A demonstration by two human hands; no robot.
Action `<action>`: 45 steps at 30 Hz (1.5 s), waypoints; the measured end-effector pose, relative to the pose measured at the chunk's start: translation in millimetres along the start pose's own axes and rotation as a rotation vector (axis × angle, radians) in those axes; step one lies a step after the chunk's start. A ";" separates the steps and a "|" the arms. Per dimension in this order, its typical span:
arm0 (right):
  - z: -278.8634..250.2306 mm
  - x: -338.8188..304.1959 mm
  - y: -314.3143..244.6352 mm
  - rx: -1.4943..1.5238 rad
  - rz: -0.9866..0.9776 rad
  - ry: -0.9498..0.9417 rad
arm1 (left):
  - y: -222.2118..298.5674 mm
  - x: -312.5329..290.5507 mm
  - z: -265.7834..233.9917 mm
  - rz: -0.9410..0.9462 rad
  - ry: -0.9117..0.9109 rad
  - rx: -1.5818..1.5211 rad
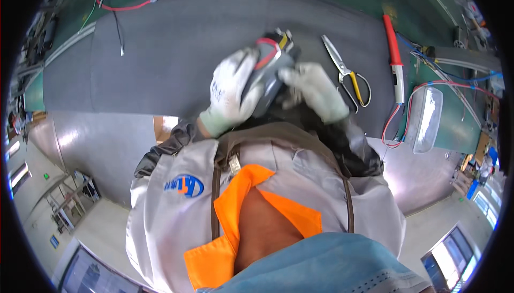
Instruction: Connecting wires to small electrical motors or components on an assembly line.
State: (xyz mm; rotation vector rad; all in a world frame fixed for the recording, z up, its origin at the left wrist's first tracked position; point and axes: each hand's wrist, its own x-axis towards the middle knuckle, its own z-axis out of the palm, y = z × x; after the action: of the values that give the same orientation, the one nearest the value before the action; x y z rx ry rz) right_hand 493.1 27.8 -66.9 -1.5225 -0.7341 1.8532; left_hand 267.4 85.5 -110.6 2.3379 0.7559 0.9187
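Because it looks rigid, smooth and heavy, grasp the dark-grey, metal-looking cylinder [269,85], above the dark flat mat's [160,52] near edge, mid-barrel: your white-gloved left hand [231,87] holds it; your white-gloved right hand's [316,90] grip is unclear.

You have a dark grey, rounded motor [270,87] in front of your chest, its body shiny toward the near end. It slants, with the wired end pointing away from you and slightly right. A red wire [269,52] loops over that end beside a small yellow piece [283,42]. Blur hides its finer parts and whether it touches the surface below.
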 end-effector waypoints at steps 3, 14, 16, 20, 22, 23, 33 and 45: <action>-17.7 59.7 -33.3 -0.016 -0.307 0.140 | -34.0 77.5 33.6 0.005 0.331 0.293; -90.9 -46.9 -5.7 0.106 -0.571 0.753 | -84.2 90.1 -26.1 -0.784 0.111 -1.047; -143.7 -81.2 8.0 0.104 -0.654 1.071 | -63.6 56.9 -30.0 -0.800 0.077 -1.066; -177.6 -78.3 -18.0 0.250 -0.778 1.019 | -17.6 16.6 -40.8 -0.945 -0.066 -1.142; -172.3 -79.0 -40.9 -0.023 -0.616 0.854 | 4.1 16.7 -45.0 -0.992 -0.152 -1.207; -153.3 -72.8 -52.8 -0.190 -0.507 0.746 | 11.7 21.8 -47.5 -1.011 -0.260 -1.272; -28.0 -19.1 7.5 -0.564 -0.803 -0.152 | 22.7 65.6 -29.8 -0.749 -0.021 -1.462; 11.8 -18.2 -22.1 -0.069 -0.704 0.080 | 52.5 87.6 -15.5 -0.836 0.260 -1.441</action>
State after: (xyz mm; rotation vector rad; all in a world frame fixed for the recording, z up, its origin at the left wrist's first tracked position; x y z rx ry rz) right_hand 486.6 28.0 -36.5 -1.1549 -1.1264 1.2412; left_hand 326.1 109.2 -29.0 0.5709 0.6783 0.8693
